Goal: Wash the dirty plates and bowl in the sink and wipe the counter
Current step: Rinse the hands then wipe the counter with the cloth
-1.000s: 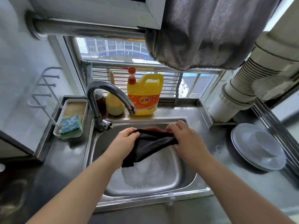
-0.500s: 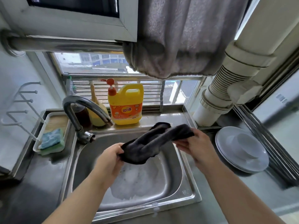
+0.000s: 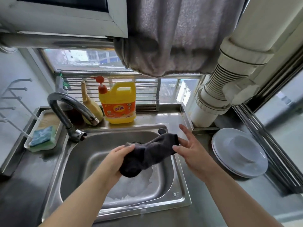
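Note:
Over the steel sink (image 3: 177,192), my left hand (image 3: 118,159) grips a dark grey cloth (image 3: 147,154) bunched into a roll. My right hand (image 3: 191,149) is at the cloth's right end with fingers spread and mostly straight, fingertips touching the fabric. Foam lies in the sink basin (image 3: 136,185) below the cloth. On the counter to the right sit stacked white plates (image 3: 229,163) with an upturned white bowl (image 3: 244,148) on top.
A curved faucet (image 3: 68,108) stands at the sink's back left. A yellow dish-soap jug (image 3: 119,105) sits behind the sink. A blue-green sponge (image 3: 42,138) lies in a white tray (image 3: 54,117) at left. A white duct pipe (image 3: 211,102) rises at right, a grey towel (image 3: 177,38) hangs overhead.
My right hand has loosened from gripping the cloth to spread fingers at its end. The left hand has gathered the cloth into a tighter bunch. The view has tilted slightly.

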